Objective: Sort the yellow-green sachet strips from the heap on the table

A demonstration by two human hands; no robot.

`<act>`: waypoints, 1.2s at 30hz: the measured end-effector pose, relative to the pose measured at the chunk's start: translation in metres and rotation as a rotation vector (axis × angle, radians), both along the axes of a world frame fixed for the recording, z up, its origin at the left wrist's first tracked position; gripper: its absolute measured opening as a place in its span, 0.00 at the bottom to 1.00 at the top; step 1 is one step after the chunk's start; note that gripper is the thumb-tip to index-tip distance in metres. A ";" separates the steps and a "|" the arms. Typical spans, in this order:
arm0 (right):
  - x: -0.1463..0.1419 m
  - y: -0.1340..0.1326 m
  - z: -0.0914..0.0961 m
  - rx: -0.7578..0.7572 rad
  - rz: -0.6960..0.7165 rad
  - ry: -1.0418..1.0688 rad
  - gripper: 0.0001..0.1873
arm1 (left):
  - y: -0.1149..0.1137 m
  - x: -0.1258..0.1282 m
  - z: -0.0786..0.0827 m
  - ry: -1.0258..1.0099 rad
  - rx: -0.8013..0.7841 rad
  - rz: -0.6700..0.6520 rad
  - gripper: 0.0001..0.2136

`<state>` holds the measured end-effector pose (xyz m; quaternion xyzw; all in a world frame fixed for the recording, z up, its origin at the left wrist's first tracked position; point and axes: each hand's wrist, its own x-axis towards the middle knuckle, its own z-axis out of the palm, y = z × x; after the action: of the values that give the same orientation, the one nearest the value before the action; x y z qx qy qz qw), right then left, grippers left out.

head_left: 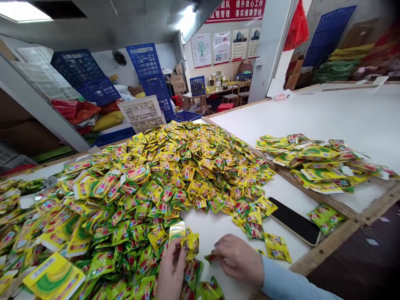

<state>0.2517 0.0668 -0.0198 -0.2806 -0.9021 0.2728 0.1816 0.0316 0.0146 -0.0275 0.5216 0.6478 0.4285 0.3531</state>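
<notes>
My left hand (pixel 171 268) is closed at the near edge of the packet pile, with a small yellow carton (pixel 177 230) upright in its fingers. A yellow packet (pixel 191 245) sits at its fingertips, against the carton; whether it is inside cannot be made out. To the right, my right hand (pixel 239 259) is low over the white tabletop, its fingers pinched on a small green packet (pixel 211 258), mostly hidden by them. Loose green packets (pixel 211 288) lie just below, between the hands.
A large heap of yellow and green packets (pixel 187 162) covers the table's middle. Flat yellow cartons (pixel 54 275) lie at left. A phone (pixel 295 221) rests at right, near a wooden strip (pixel 300 187). Beyond it is a pile of filled-looking cartons (pixel 321 160). Blue crates (pixel 145 62) stand behind.
</notes>
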 end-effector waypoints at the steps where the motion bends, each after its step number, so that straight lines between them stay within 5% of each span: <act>1: -0.001 0.001 0.005 -0.057 -0.026 0.047 0.12 | 0.001 0.001 0.000 -0.109 -0.025 0.033 0.16; 5: -0.011 0.005 0.027 -0.406 -0.099 0.277 0.14 | -0.001 0.016 0.004 -0.462 -0.159 0.063 0.22; 12: -0.030 -0.001 0.033 -0.207 -0.203 0.335 0.10 | -0.003 0.044 0.008 -0.676 -0.070 0.182 0.22; 15: -0.032 -0.004 0.025 -0.365 -0.345 0.480 0.24 | -0.004 0.049 0.004 -0.647 -0.022 0.203 0.20; 17: -0.034 -0.006 0.018 -0.662 -0.330 0.575 0.35 | -0.007 0.052 -0.001 -0.584 0.007 0.199 0.19; 20: -0.036 -0.008 0.007 -1.007 -0.193 0.609 0.26 | -0.009 0.051 -0.003 -0.298 0.110 0.160 0.17; 24: -0.024 -0.001 0.000 -0.900 -0.311 0.645 0.16 | -0.001 0.036 0.009 0.438 0.191 0.172 0.19; 28: -0.006 0.011 0.000 -0.816 -0.427 0.653 0.16 | 0.013 0.010 0.017 0.968 -0.075 0.175 0.26; 33: 0.004 0.016 0.000 -0.902 -0.414 0.665 0.17 | 0.012 -0.025 0.013 0.826 -0.226 -0.061 0.31; 36: 0.007 0.017 0.008 -0.942 -0.384 0.716 0.17 | 0.006 -0.033 0.017 0.566 -0.166 -0.006 0.31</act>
<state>0.2586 0.0838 -0.0116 -0.3790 -0.5015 0.6812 0.3752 -0.0009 0.0209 -0.0108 0.5918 0.7518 0.2103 0.2010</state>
